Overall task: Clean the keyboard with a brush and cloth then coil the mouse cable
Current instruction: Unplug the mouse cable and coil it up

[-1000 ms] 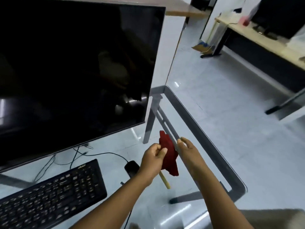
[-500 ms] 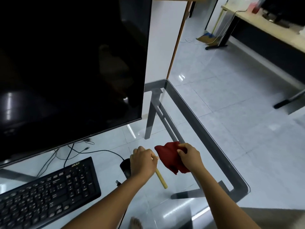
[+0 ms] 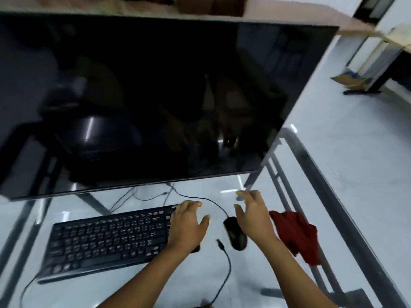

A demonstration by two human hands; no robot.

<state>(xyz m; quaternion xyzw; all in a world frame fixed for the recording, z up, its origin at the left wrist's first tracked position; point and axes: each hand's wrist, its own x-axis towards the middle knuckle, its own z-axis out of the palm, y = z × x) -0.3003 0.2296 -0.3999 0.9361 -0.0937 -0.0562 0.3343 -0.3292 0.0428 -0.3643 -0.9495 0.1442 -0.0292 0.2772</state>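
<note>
I am watching both hands working low in the middle of the frame. The left hand (image 3: pixel 186 227) is hovering spread over the right end of the keyboard (image 3: pixel 106 238), holding nothing. The right hand (image 3: pixel 253 218), fingers splayed, is hovering over the mouse (image 3: pixel 235 235), probably lining up for its cable (image 3: pixel 209 202) (the brush is not showing). The red cloth (image 3: pixel 295 236) is lying crumpled on the tabletop (image 3: pixel 155 285) at lower right, within easy reach.

I've got a big dark monitor (image 3: pixel 155 96) filling the upper left and centre of the frame, its screen off and giving back only dim reflections. Below it sits a glass desk (image 3: pixel 315 172) with a grey metal frame. The pale glossy floor (image 3: pixel 355 141) shows through the glass and runs off right, catching streaks of light. In the upper right corner there's another desk (image 3: pixel 400 63), blurred, and a wood-toned surface (image 3: pixel 278 15) runs along the top edge.
</note>
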